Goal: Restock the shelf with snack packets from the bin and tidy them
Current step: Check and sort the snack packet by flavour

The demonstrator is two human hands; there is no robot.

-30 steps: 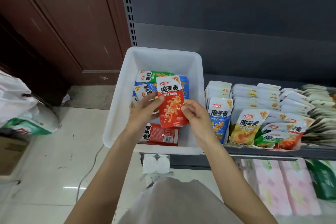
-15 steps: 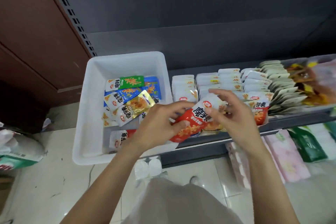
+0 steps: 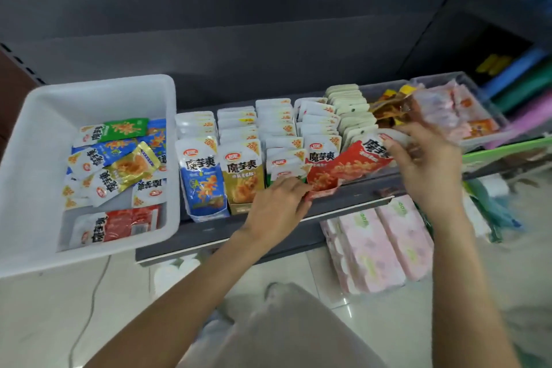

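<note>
A red snack packet [image 3: 346,169] lies tilted over the front edge of the shelf [image 3: 352,199], in front of the rows of upright packets, with its white top end pointing up and to the right. The left hand [image 3: 279,203] pinches its lower left corner between thumb and fingertips, and the right hand [image 3: 424,164] holds its upper end with curled fingers, though blur hides just how those fingers close. Behind the red packet stand neat rows of packets: a blue-fronted row [image 3: 200,176] at the left, a gold-fronted row [image 3: 243,179] beside it, then rows with white tops further right. To the left of the rows, a white bin [image 3: 35,116] sits on the shelf and overhangs its front edge; it holds loose packets in green, blue, gold and red lying flat and jumbled. At the far right of the shelf a clear tray [image 3: 478,116] holds pinkish packets. Below the shelf stand pink tissue packs [image 3: 379,245] on the pale tiled floor.
</note>
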